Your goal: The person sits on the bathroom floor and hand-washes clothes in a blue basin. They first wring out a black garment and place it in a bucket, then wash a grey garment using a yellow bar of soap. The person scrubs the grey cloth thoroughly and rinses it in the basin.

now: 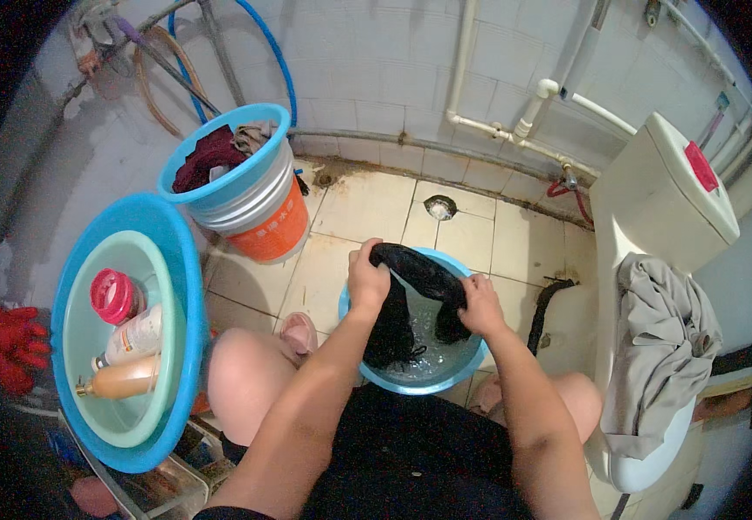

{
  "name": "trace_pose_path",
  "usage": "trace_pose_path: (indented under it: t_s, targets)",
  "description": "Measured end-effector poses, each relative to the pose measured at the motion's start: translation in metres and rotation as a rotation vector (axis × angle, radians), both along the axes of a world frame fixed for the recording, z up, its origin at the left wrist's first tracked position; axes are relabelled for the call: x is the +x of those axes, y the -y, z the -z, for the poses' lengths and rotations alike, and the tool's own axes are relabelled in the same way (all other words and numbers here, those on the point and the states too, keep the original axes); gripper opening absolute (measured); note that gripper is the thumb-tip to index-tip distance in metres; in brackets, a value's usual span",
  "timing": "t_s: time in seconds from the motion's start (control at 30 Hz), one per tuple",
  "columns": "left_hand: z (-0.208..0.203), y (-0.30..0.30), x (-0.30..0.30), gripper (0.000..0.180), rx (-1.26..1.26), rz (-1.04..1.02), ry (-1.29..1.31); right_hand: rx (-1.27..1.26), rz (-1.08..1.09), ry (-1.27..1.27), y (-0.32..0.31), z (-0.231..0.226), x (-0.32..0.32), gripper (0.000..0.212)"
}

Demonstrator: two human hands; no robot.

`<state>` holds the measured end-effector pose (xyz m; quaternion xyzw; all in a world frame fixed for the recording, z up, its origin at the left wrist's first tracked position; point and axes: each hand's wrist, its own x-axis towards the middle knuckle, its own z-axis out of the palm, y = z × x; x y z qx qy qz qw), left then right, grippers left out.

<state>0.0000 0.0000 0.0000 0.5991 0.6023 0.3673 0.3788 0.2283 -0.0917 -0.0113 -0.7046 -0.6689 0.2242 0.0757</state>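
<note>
Right now your left hand (pixel 367 279) and right hand (pixel 481 305) both grip the black garment (pixel 419 273) tight, mid-wash, over the blue basin (pixel 471 357). Next, I'd judge, wring it evenly.

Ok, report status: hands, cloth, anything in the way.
Left hand and right hand both grip the black cloth. Cloth hangs dripping over the blue basin. Nothing in the way.

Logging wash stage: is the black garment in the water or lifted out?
Partly out: both hands hold the black garment above the basin, ends dangling in.
</note>
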Motion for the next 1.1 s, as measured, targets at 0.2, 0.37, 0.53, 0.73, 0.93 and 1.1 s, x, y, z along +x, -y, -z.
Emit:
trace_pose_path:
  t_s: [0.2, 0.37, 0.53, 0.73, 0.93, 1.1]
  targets:
    - [0.071, 0.035, -0.003, 0.048, 0.452, 0.445, -0.835, -0.195, -0.023, 0.090, 0.007, 0.032, -0.047, 0.098]
    - [0.108, 0.066, 0.007, 0.071, 0.046, 0.823, -1.136, -0.249, -0.079, 0.302, 0.021, 0.093, -0.059, 0.090]
    - [0.129, 0.034, 0.015, 0.068, -0.225, 0.928, -1.021, -0.344, -0.104, 0.319, 0.003, 0.107, -0.056, 0.082]
    - [0.182, 0.011, 0.017, 0.058, -0.444, 0.904, -0.940, -0.518, -0.136, 0.276, -0.022, 0.141, -0.051, 0.069]
    - [0.252, -0.001, 0.018, 0.051, -0.634, 0.610, -0.473, -0.562, 0.096, -0.028, -0.036, 0.171, -0.045, 0.052]
    - [0.227, -0.002, 0.015, 0.050, -0.240, 0.841, -0.698, -0.331, -0.153, 0.264, -0.026, 0.168, -0.048, 0.049]
